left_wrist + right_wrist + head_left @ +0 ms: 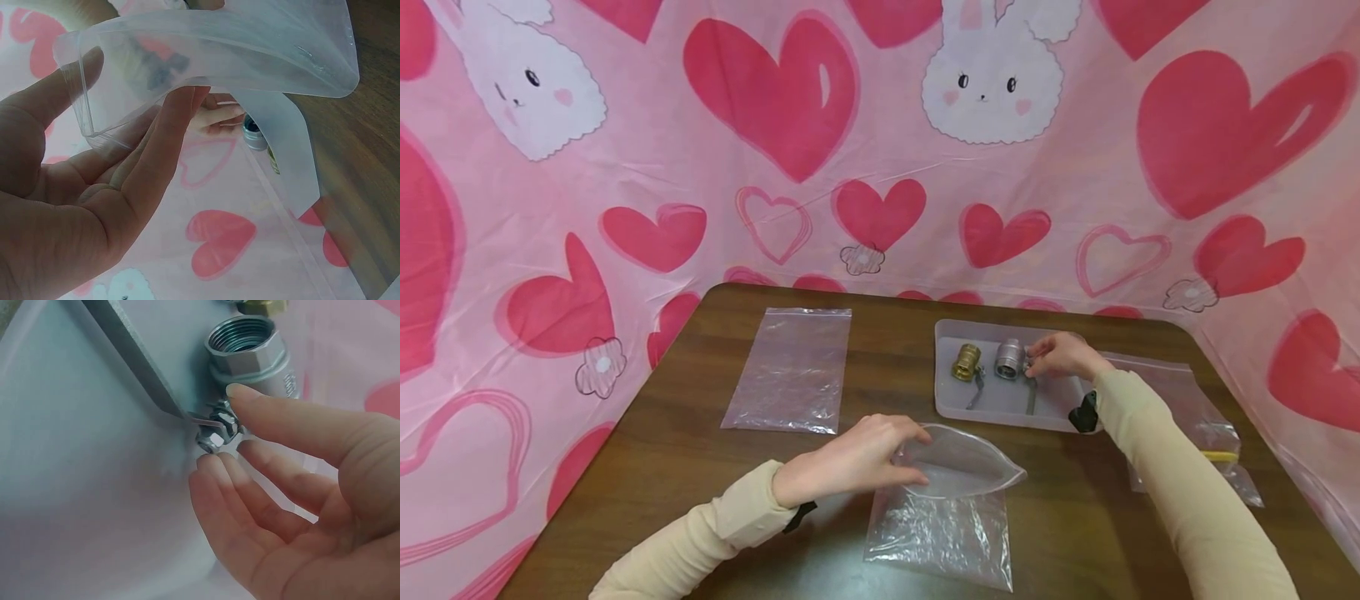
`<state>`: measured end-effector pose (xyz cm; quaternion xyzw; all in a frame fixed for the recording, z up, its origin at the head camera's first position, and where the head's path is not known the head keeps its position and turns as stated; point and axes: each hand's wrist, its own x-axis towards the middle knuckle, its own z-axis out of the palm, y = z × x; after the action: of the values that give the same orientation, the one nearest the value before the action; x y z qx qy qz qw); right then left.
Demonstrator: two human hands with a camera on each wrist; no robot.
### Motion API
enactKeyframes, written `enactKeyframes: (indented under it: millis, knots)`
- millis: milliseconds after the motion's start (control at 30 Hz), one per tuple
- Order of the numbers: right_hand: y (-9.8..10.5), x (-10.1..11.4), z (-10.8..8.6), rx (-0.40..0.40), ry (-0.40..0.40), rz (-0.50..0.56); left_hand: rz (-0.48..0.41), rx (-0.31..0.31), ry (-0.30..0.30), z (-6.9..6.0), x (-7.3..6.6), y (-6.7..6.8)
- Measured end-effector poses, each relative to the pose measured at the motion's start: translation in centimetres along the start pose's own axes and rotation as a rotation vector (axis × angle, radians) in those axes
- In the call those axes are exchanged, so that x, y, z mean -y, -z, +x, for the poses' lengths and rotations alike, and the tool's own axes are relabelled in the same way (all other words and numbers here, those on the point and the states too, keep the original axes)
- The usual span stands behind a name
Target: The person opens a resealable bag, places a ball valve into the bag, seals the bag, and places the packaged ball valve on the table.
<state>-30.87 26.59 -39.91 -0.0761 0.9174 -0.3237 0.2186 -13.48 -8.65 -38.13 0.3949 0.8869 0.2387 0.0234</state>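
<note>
My left hand [865,454] holds a clear zip bag [943,529] by one side of its mouth. Thumb and fingers stand either side of the bag's corner, and the mouth gapes. Over the translucent tray [951,406], my right hand [1063,357] is at a silver ball valve [1009,358]. In the right wrist view the thumb tip lies by the valve body [247,359], with the fingertips close to the lever's nut [215,439]; the fingers are not closed round it. Beside it in the tray is a brass ball valve [967,362], its grey lever [976,390] pointing toward me.
Another clear zip bag [793,371] lies flat at the table's left. To the right, partly under the right arm, lies a zip bag [1172,392] with a yellow strip [1220,456] at it. A pink heart-patterned cloth [880,125] hangs behind the brown table [685,433].
</note>
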Motion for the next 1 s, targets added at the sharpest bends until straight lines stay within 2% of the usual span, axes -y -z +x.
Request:
enactKeyframes:
  millis: [233, 633, 1000]
  knots:
    - [-0.1, -0.38, 0.66, 0.047, -0.009, 0.007, -0.021, 0.007, -0.001, 0.03, -0.01, 0.03]
    - [-0.34, -0.2, 1.05, 0.038, 0.007, -0.014, -0.021, 0.004, -0.002, 0.05, 0.09, -0.07]
    - [-0.02, -0.21, 0.89, 0.12, -0.019, 0.045, -0.014, -0.001, 0.008, 0.02, 0.04, -0.06]
